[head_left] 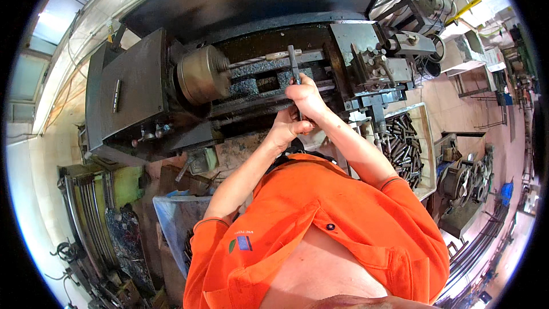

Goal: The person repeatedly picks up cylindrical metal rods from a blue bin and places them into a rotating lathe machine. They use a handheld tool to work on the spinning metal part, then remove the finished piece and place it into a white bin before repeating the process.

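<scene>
A worker in a bright orange cloth shirt (343, 194) stands at a dark, oil-stained metal lathe (134, 74), holding a straight, dark grey metal bar (293, 63) out over the front of its bed. The right hand (306, 98) is curled closed around the bar's middle, while the left hand (286, 130) is bent shut at the lower end, its fingertips partly hidden; the two-point hold seems meant to keep the bar steady, its far end clear. To the left sits a dull, brass-tinted round chuck (200, 77), a drum of smooth metal with a stepped face. Coarse, gritty grey-blue metal chips (245, 87) lie heaped along the bed, where cuttings would likely fall. On the worker's right, short, glinting metal cylinders (403, 151) lie jumbled in a pale-rimmed shallow box (430, 157), apparently set within easy reach.
</scene>
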Demonstrator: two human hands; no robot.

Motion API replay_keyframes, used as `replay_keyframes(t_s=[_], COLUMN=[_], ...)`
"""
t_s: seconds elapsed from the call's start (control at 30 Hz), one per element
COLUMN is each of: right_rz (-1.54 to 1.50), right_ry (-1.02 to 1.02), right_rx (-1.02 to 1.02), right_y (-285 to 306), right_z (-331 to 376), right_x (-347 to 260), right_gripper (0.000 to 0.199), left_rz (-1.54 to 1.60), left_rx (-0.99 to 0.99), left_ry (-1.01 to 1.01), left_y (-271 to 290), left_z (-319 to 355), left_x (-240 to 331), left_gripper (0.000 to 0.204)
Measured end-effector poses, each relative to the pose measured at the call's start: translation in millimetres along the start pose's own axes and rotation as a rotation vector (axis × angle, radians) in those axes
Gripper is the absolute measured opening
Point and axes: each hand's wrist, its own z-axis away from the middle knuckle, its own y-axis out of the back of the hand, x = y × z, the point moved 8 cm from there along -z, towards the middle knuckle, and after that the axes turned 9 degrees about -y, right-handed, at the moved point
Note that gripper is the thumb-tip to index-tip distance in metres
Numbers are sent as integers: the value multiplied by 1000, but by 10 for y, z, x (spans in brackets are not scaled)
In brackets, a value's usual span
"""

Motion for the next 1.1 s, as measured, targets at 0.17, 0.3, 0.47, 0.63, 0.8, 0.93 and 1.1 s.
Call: replay_keyframes(t_s=[0.17, 0.3, 0.47, 0.63, 0.8, 0.93, 1.1], right_rz=[68, 213, 192, 130, 135, 116, 126], right_ry=[-41, -22, -137, -140, -159, -153, -180], right_rx=[-72, -97, -142, -104, -52, -117, -94], right_y=[-218, -440, -669, -614, -419, -652, -564], right_z=[-6, 5, 91, 85, 85, 62, 81], right_x=[-62, -68, -108, -96, -84, -54, -50], right_gripper=[22, 24, 33, 22, 25, 20, 21], left_rz=[8, 57, -28, 11, 81, 10, 9], left_rx=[16, 85, 132, 114, 42, 95, 75], left_ry=[0, 12, -21, -20, -21, 40, -5], left_y=[160, 296, 516, 395, 257, 500, 401], left_z=[55, 192, 290, 238, 128, 255, 195], left_x=[-2, 80, 98, 169, 126, 67, 84], left_gripper=[50, 40, 47, 36, 32, 31, 35])
